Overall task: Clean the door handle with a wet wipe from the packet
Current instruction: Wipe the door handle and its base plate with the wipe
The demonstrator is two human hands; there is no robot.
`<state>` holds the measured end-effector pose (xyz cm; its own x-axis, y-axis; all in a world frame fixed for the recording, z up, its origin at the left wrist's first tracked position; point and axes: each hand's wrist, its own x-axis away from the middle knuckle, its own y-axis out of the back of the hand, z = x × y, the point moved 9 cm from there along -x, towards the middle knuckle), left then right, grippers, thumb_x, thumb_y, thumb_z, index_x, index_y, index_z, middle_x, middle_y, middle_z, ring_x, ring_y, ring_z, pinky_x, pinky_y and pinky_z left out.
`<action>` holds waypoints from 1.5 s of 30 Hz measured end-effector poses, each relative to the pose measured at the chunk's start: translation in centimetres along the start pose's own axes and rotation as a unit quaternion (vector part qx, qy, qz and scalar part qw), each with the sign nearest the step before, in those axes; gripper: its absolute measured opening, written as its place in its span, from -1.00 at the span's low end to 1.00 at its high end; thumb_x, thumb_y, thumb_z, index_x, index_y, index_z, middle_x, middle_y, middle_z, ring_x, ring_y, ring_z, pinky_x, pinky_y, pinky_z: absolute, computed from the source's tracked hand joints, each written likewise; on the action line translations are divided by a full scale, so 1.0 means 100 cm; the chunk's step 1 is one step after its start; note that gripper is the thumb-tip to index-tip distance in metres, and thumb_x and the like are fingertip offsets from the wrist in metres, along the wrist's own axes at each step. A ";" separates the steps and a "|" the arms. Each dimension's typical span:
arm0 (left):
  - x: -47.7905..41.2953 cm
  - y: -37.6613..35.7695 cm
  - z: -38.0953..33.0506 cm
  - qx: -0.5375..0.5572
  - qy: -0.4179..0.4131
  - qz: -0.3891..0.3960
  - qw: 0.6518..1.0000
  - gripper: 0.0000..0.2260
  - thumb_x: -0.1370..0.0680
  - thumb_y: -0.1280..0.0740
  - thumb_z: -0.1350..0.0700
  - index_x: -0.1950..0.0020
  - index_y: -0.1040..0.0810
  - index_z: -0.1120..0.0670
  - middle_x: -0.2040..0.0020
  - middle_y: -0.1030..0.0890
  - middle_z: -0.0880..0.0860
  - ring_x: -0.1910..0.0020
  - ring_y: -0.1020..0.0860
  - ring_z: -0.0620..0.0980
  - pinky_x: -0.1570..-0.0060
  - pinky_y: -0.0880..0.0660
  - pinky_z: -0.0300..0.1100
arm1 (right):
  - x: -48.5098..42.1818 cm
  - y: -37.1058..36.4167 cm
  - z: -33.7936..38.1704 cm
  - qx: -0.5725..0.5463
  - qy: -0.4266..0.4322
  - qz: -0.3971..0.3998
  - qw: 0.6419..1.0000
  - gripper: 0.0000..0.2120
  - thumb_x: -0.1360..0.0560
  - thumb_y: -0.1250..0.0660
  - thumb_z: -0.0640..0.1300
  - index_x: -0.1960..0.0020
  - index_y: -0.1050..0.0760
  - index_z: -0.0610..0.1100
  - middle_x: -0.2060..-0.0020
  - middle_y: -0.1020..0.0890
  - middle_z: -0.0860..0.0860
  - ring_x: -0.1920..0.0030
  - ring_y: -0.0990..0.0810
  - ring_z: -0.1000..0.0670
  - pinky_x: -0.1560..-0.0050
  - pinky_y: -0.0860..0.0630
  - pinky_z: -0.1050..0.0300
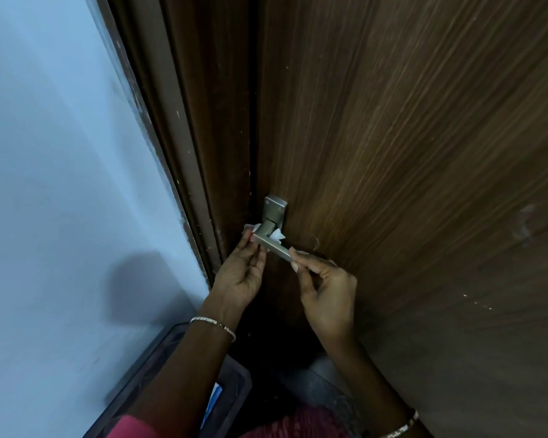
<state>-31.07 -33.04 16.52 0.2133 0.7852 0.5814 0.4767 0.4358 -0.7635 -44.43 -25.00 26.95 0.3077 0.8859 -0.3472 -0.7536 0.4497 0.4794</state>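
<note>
Head view: our left hand [244, 273] pinches the wet wipe [279, 236] around the door handle [271, 248]. Our right hand [326, 295] pinches its tip. We should rub every face.

1. Wooden door [408, 153] — dark brown with streaked grain, a few pale specks and scuffs on its face.
2. Door frame [184, 137], brown and moulded, standing between door and wall, with small chips.
3. Wall [45, 153] on the left — pale bluish white, with a soft dark shadow [140, 289] low down.
4. Dark plastic crate [234, 390] at the bottom, against the wall.
5. Grey floor [323, 384] beside the crate.
</note>
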 end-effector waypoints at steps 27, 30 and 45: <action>0.081 -0.069 -0.048 -0.549 -0.537 -0.026 0.640 -0.85 -0.45 -0.48 0.16 -0.01 -0.70 0.01 0.07 -0.71 -0.11 0.09 -0.66 -0.21 0.04 -0.58 -0.31 | -0.006 0.000 -0.010 -0.018 0.025 0.040 0.999 -0.72 -0.50 -0.40 -0.32 -0.13 -0.68 -0.06 -0.02 -0.72 0.11 -0.03 -0.66 0.27 -0.02 -0.60 0.34; 0.081 -0.085 -0.045 -0.638 -0.582 -0.015 0.505 -0.85 -0.43 -0.45 0.24 0.03 -0.70 0.08 0.05 -0.71 -0.01 0.06 -0.64 -0.08 0.00 -0.51 -0.29 | -0.004 -0.001 -0.009 -0.017 0.030 0.042 0.999 -0.70 -0.49 -0.42 -0.32 -0.14 -0.67 -0.04 -0.03 -0.71 0.11 -0.03 -0.64 0.32 -0.01 -0.54 0.46; 0.082 -0.050 -0.064 -0.610 -0.519 -0.115 0.588 -0.92 -0.44 -0.47 0.05 0.08 -0.69 -0.02 0.15 -0.69 -0.12 0.23 -0.61 -0.25 0.19 -0.48 -0.45 | -0.005 -0.003 -0.009 -0.001 0.054 0.047 0.997 -0.70 -0.49 -0.43 -0.28 -0.18 -0.64 -0.04 -0.05 -0.69 0.18 -0.06 -0.64 0.29 -0.01 -0.62 0.32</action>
<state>-26.25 -31.53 26.89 -0.3094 0.8889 -0.3379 0.7839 0.4396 0.4386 -44.92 -25.66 26.25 0.1717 0.9065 -0.3857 -0.7773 0.3652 0.5123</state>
